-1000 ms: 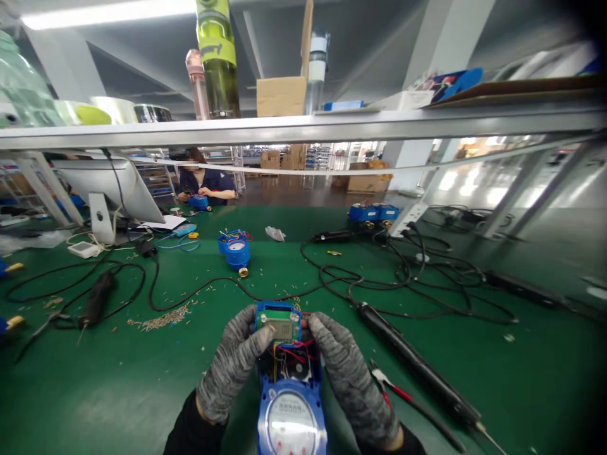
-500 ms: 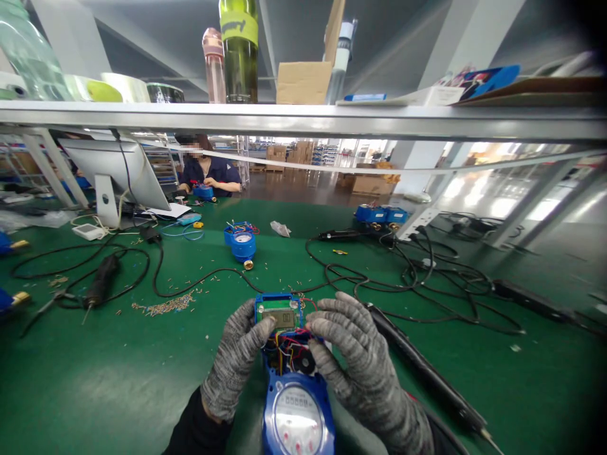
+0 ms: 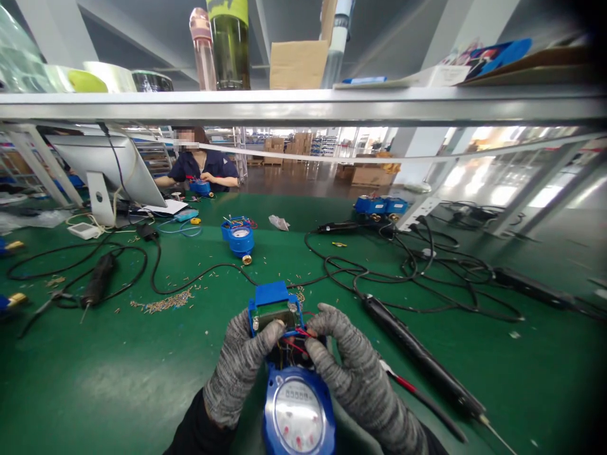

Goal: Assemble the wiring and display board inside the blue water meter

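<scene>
Got a blue meter (image 3: 300,414) at the near side of the desk (image 3: 142,366). Gripping its display module (image 3: 274,311) in the left hand (image 3: 241,370), pinching red wires (image 3: 302,332) with the right hand (image 3: 353,366). Probably hefty and stiff below, fragile up top; grab edges, don't tug.

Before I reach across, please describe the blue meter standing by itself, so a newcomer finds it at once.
On the green table, look to the middle, just left of the crumpled plastic. The blue meter there has a round face and exposed wires. Unlike the blue pair beside the power strip, it stands alone.
</scene>
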A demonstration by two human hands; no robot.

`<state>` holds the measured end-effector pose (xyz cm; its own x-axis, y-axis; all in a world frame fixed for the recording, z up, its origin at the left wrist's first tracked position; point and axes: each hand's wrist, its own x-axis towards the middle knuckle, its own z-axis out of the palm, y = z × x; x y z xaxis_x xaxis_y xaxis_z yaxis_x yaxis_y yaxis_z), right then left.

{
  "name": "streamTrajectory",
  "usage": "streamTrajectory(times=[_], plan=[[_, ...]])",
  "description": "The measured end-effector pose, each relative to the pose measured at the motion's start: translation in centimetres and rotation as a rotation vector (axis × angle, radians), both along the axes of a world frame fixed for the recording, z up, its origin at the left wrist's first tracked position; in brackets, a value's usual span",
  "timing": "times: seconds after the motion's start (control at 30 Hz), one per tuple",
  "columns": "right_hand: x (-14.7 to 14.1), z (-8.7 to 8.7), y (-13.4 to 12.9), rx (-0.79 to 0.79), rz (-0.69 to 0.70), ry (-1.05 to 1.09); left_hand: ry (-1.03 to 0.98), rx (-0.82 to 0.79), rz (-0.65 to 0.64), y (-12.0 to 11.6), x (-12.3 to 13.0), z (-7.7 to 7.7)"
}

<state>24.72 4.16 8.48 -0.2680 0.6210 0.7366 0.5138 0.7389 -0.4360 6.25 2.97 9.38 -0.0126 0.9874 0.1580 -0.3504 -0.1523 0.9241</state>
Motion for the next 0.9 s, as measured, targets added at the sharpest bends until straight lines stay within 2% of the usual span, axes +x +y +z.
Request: streamTrajectory(times=[0.17, 0.27, 0.37, 0.5, 0.63, 0.73, 0.83, 0.9], plan=[[-0.6, -0.9, -0.7, 0.041, 0.042, -0.02, -0.066, -0.026, 0.176, 0.8, -0.1, -1.2], [-0.9, -1.0, -0.7, 0.019, -0.059, 0.033, -0.052, -0.001, 0.191, 1.0, -0.1, -1.2], [-1.0, -0.3, -0.5, -0.008, -0.126, 0.053, 0.001, 0.032, 0.156, 0.7, 0.1, -0.8], [-1.3, 0.2, -0.5, 0.182, -0.166, 0.008, 0.074, 0.058, 0.166, 0.1, 0.8, -0.5], [-2.9, -0.7, -1.0, 0.324, -0.257, 0.003, 0.164, 0.053, 0.247, -0.1, 1.7, -1.1], [-4.0, -0.9, -1.6, 0.387, -0.275, -0.118, 0.169, 0.042, 0.256, 0.1, 1.9, -1.3], [-2.8, -0.3, -2.3, 0.339, -0.196, -0.173, 0.062, 0.035, 0.2, 0.4, 1.2, -1.0], [0.1, -0.5, -3.0, 0.224, -0.165, -0.176, -0.007, 0.015, 0.144, 0.7, 0.6, -0.9]])
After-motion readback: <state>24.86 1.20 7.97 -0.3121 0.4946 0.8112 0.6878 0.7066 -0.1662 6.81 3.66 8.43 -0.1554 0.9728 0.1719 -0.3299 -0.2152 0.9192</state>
